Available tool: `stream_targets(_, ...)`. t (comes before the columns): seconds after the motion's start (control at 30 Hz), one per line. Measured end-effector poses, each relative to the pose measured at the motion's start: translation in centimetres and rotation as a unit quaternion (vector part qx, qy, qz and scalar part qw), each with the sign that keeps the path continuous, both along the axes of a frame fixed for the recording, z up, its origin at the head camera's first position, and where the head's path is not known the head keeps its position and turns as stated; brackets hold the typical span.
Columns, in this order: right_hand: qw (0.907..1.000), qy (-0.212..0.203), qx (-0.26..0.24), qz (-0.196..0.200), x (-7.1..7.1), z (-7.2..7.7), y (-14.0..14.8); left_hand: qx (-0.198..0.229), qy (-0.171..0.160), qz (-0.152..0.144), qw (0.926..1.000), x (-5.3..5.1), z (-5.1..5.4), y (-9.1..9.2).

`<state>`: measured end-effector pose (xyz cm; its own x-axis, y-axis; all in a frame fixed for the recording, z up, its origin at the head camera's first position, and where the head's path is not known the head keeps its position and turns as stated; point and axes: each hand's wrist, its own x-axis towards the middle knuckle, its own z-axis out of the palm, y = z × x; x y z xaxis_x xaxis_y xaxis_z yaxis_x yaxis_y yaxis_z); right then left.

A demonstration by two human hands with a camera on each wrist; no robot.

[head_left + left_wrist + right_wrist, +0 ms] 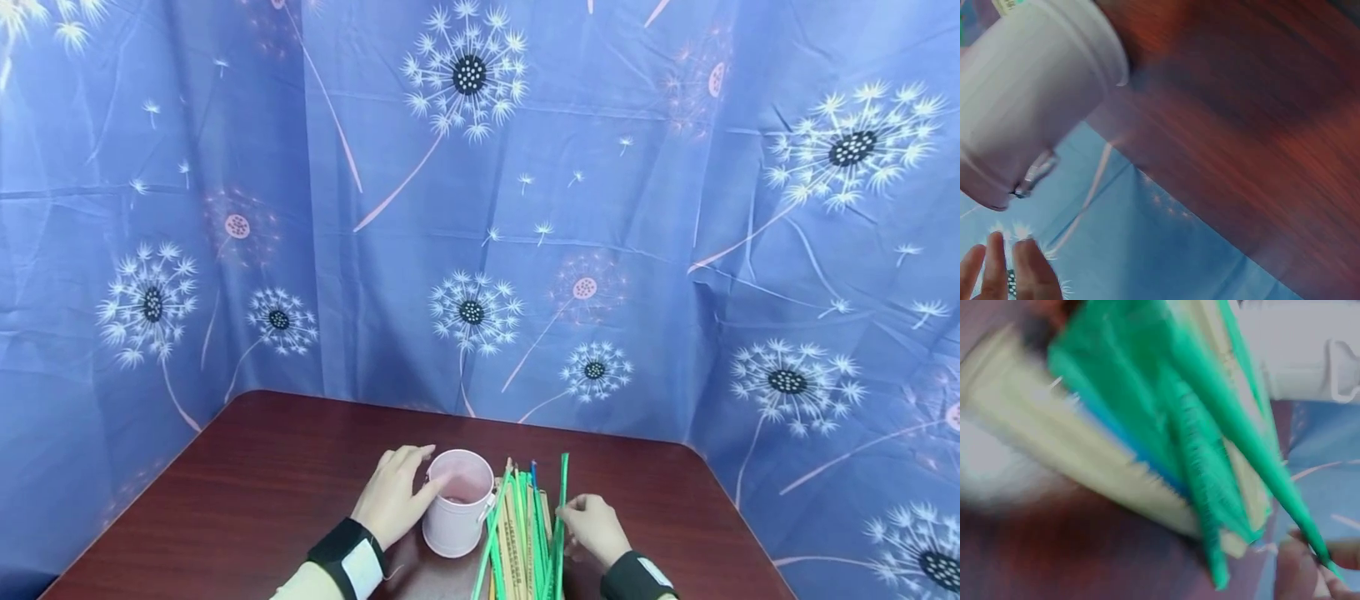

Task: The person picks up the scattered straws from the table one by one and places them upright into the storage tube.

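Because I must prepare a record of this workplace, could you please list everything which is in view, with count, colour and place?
Bucket: 1, pale pink, upright on the table
Green slim pieces: several, exact count unclear, green, right of the bucket in the head view
Printed slim pieces: several, exact count unclear, tan, among the green ones
Blue slim piece: at least 1, blue, in the same bunch
Table: 1, dark reddish brown, under these things
Cloth: count unclear, blue with white and pink dandelions, hanging behind the table
Wristbands: 2, black with white patches, one on each wrist
Left hand: 1, bare, beside the bucket
Right hand: 1, bare, pinching a green piece
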<state>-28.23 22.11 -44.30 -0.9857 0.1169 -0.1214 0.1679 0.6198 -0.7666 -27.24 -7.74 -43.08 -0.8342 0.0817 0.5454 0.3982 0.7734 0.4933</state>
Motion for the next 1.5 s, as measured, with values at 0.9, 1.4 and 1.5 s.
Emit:
stream_targets(0.9,0.8887,0.418,0.137,0.129,2.7,3.6,-9.0,0.325,-0.091,-0.118,0.9337,1.9,4.9,4.3)
stream_targets(1.4,0.8990,0.396,0.136,0.126,2.7,3.4,-8.1,0.398,0.003,-0.131,0.9081,2.0,5.5,4.1)
stream_targets(1.5,0.9023,0.386,0.145,0.125,2.6,3.1,-7.8,0.407,0.020,-0.126,0.9042,2.0,5.5,4.0)
